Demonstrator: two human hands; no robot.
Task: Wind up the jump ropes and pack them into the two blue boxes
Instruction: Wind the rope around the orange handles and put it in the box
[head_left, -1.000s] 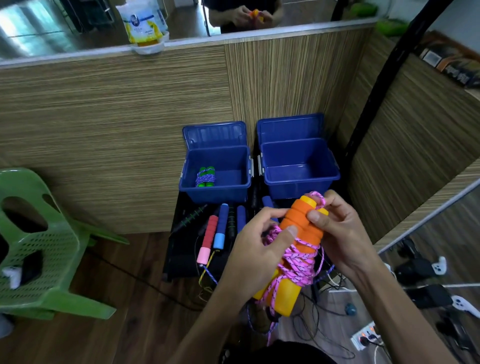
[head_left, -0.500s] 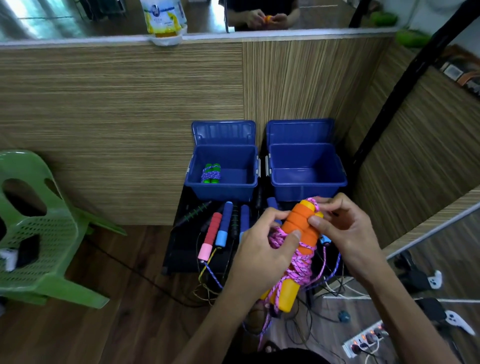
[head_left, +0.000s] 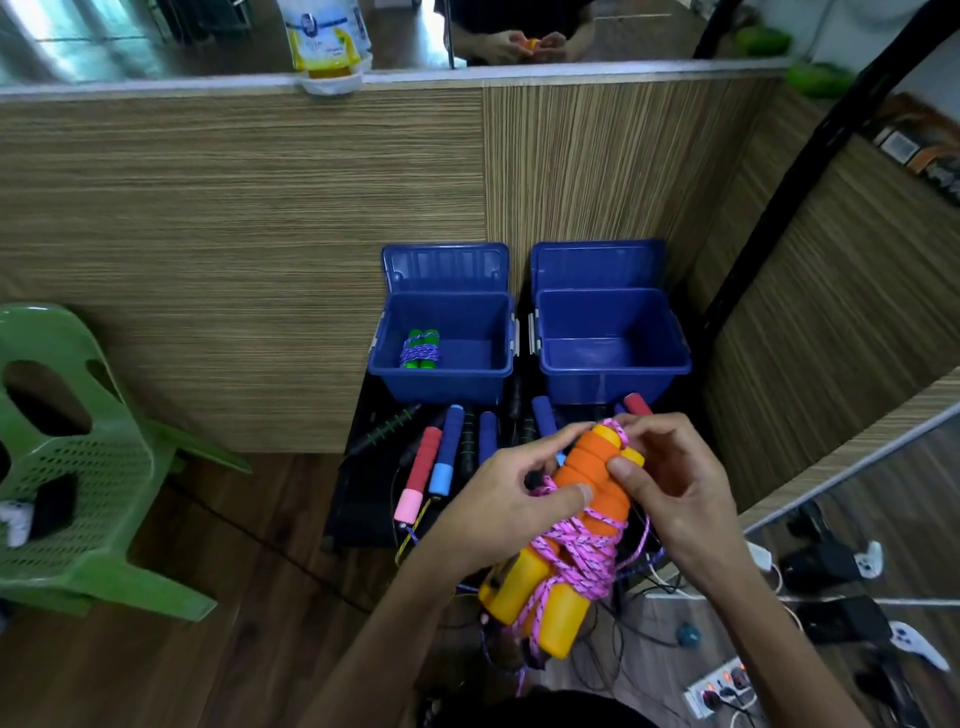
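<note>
Both hands (head_left: 597, 493) grip orange rope (head_left: 587, 499); left box (head_left: 447, 384) holds green rope (head_left: 421, 349)

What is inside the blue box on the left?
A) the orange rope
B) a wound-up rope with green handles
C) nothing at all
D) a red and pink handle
B: a wound-up rope with green handles lies in the left blue box, while the right blue box shows only its bare floor.
</note>
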